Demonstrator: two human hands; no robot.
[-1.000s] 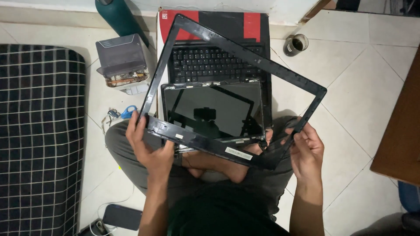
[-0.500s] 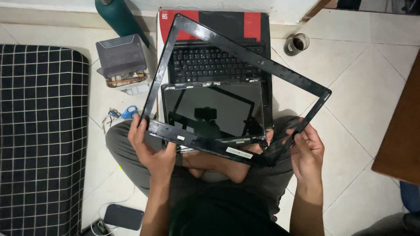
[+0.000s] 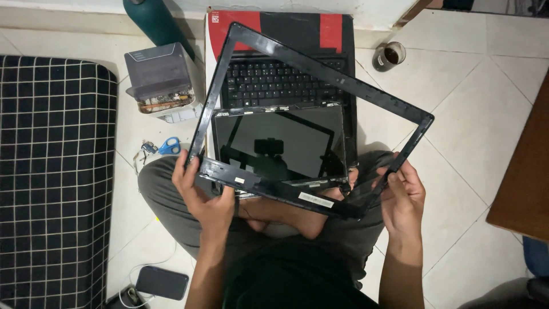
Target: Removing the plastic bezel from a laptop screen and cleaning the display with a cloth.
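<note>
Bezel frame [image 3: 366, 88] swung slightly right, w/ both hands clamped on it.
Left hand [image 3: 203, 191] & right hand [image 3: 403, 197] gripped corners; laptop [image 3: 283, 114], scissors [image 3: 168, 146], cup [image 3: 389, 56] sat nearby.

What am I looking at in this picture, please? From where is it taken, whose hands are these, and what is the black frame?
The picture comes from a camera worn on a person's head, looking down, so you see that person's own two bare hands and crossed legs on a tiled floor.

The left hand and the right hand each grip one lower corner of a thin black plastic frame, the bezel that surrounds a laptop screen. It is lifted free and tilted.

Beneath it lies the opened laptop, keyboard far from the person, with the dark screen panel on it. The laptop rests on a red and black box.

Around: a small grey box of parts, blue-handled scissors, a dark green bottle, a cup, a phone and a checked mattress.
</note>
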